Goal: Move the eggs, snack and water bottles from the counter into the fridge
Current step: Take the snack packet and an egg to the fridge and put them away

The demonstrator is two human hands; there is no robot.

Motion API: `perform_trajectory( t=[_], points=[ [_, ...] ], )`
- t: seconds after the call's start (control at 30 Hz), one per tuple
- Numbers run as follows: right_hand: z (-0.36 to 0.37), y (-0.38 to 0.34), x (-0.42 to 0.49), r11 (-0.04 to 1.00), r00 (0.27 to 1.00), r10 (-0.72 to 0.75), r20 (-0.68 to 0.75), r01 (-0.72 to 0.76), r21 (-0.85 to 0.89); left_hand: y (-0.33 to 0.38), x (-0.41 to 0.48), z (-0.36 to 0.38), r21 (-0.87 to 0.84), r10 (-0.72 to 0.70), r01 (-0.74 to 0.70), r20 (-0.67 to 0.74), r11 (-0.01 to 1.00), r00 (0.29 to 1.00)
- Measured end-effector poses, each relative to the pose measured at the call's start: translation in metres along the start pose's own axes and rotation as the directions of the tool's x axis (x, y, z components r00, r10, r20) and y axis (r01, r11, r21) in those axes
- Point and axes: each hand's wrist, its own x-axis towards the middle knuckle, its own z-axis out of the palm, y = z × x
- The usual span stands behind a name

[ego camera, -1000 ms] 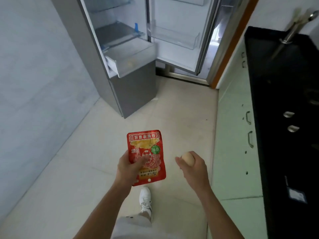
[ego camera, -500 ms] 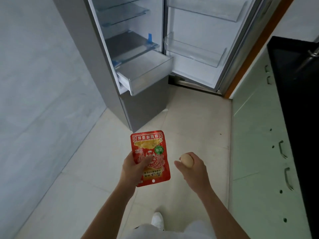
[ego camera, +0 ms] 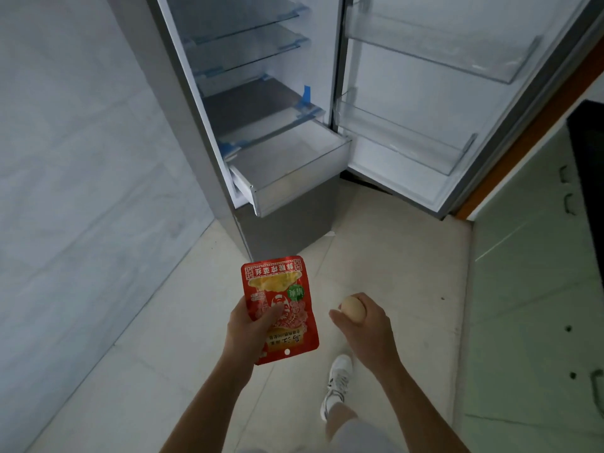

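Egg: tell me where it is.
Head view, low and right of centre: the egg is gripped in the right hand, beside the red snack packet the left hand holds.

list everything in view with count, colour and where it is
snack packet: one, red, held in front of the fridge
egg: one, pale tan, right of the packet
fridge: one, silver grey, ahead, door open
drawer: one, white, pulled out low in the fridge
glass shelves: three, clear, above the drawer
door bins: two, clear, on the open door
cabinets: count unclear, pale green, right side
counter: one, black, above the cabinets
shoe: one, white, on the floor
left hand: grips the snack packet
right hand: holds the egg
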Motion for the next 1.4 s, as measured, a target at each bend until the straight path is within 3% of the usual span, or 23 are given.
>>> perform_trajectory(
  t=[0.27, 0.47, 0.93, 1.4],
  points=[
    [-0.060, -0.023, 0.150, 0.999, 0.998, -0.041, 0.046, 0.041, -0.008, 0.072, 0.082, 0.092, -0.005, 0.018, -0.018, -0.071, 1.000, 0.997],
    [-0.068, -0.029, 0.220, 0.998, 0.996, -0.047, 0.074, 0.045, 0.033, 0.108, 0.116, 0.122, -0.052, 0.002, -0.007, -0.107, 0.999, 0.994],
    [-0.038, -0.045, 0.347, 0.998, 0.981, -0.068, 0.183, 0.068, 0.010, 0.151, 0.238, 0.130, -0.098, -0.028, 0.010, -0.186, 0.995, 0.982],
    [0.011, -0.144, 0.507, 0.990, 0.968, -0.091, 0.235, 0.063, 0.122, 0.238, 0.384, 0.105, -0.191, -0.081, 0.039, -0.214, 0.981, 0.973]
  ],
)
